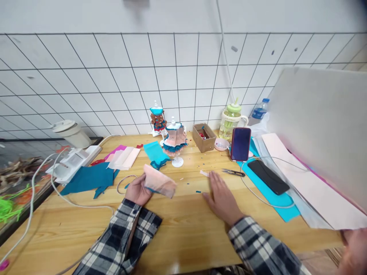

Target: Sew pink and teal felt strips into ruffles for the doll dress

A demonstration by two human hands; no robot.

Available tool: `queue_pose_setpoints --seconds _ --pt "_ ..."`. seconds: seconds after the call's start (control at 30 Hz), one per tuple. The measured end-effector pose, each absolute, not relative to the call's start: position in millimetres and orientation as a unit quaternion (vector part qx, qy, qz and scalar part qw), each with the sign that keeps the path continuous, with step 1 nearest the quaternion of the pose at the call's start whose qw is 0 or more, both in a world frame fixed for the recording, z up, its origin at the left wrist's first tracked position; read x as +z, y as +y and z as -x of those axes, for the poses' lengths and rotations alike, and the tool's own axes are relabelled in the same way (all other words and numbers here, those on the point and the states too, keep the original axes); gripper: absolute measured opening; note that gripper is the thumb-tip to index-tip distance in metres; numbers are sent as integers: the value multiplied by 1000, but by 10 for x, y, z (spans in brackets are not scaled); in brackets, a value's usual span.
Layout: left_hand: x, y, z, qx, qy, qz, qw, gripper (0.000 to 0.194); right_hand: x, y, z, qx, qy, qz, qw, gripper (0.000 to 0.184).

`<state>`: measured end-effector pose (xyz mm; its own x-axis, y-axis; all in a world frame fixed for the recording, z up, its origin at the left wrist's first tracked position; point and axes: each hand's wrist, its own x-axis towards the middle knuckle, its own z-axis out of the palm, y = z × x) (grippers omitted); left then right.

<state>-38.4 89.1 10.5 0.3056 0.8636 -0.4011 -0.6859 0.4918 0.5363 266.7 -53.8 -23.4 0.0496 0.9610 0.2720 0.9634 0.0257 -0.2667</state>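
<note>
My left hand [138, 191] grips a folded piece of pale pink crepe paper [159, 181] above the table, with a bit of teal along its lower edge. My right hand [222, 194] lies flat on the wood with its fingers stretched out. A small pale pink scrap [204, 173] touches or lies just by its fingertips. Thread snips [233, 172] rest a little beyond that hand. Past both hands stands a small dress form [175, 141] in a ruffled pink and teal paper dress. Behind it is a second dress form [157, 118] in blue, brown and red.
Teal paper [88, 177] and pink paper [124, 157] lie at left beside a white power strip [71, 162] and cables. Toward the back are a small cardboard box [204, 139], a lidded jug [231, 122] and an upright phone [240, 144]. A black power bank-like object [268, 177] lies right.
</note>
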Motion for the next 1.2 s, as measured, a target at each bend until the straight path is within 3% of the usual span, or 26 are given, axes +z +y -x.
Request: queue_pose_setpoints --seconds 0.13,0.33,0.57,0.67,0.77,0.93,1.2 --pt "131 858 601 516 334 -134 777 44 -377 -272 -2490 13 -650 745 148 73" --pt "107 834 589 501 366 -131 773 40 -195 559 -2631 64 -592 791 140 70" --pt "115 855 537 499 372 -129 772 42 -102 171 -2504 140 -777 598 138 59" --pt "111 886 532 498 373 -121 773 44 -101 -152 -2439 156 -800 551 180 56" --pt "91 911 537 498 374 -117 774 43 -169 -441 -2474 96 -735 623 250 58" --pt "78 913 530 489 367 -126 781 43 -360 -627 -2545 10 -603 781 163 70" --pt "43 918 536 473 380 -141 782 42 -266 -77 -2135 61 -647 746 144 72"
